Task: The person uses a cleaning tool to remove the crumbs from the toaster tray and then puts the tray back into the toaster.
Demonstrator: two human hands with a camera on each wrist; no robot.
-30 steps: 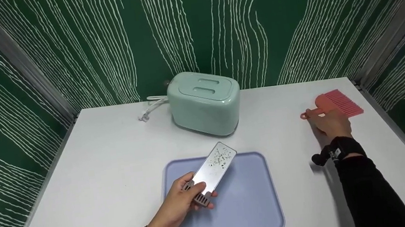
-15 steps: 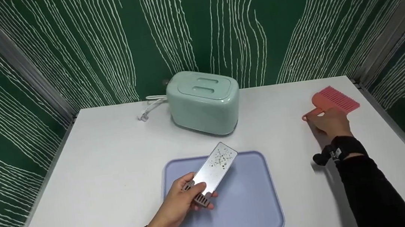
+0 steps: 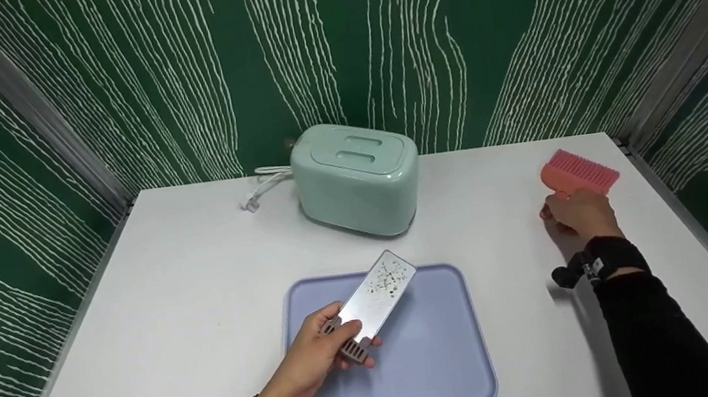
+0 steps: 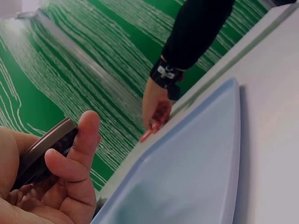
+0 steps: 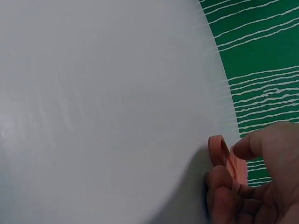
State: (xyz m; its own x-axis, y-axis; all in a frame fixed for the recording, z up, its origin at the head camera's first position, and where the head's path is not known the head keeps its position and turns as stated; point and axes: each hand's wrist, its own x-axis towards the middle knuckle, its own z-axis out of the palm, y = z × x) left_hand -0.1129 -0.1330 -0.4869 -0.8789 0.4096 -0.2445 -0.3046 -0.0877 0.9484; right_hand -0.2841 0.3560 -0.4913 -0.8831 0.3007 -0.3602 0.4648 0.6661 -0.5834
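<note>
My left hand (image 3: 308, 354) holds a narrow metal crumb tray (image 3: 365, 309) by its grey slotted end, thumb on top. Dark and greenish crumbs (image 3: 387, 277) lie scattered over its far half. Beneath it is a blue-lilac serving tray (image 3: 432, 374). At the far right, my right hand (image 3: 582, 214) grips the handle of an orange brush (image 3: 552, 179) with pink bristles (image 3: 584, 169). The right wrist view shows the handle's looped end (image 5: 217, 149) between thumb and fingers. In the left wrist view, the crumb tray's edge (image 4: 51, 137) shows, but its top is hidden.
A mint-green toaster (image 3: 359, 185) stands at the back middle of the white table (image 3: 176, 322), its white cord and plug (image 3: 252, 204) lying to its left. Green walls (image 3: 183, 78) with white wavy lines enclose the table's back and sides.
The brush has turned, its bristles swinging left and away from me, while my right hand has closed further round the handle. My left hand and the crumb tray have barely moved.
</note>
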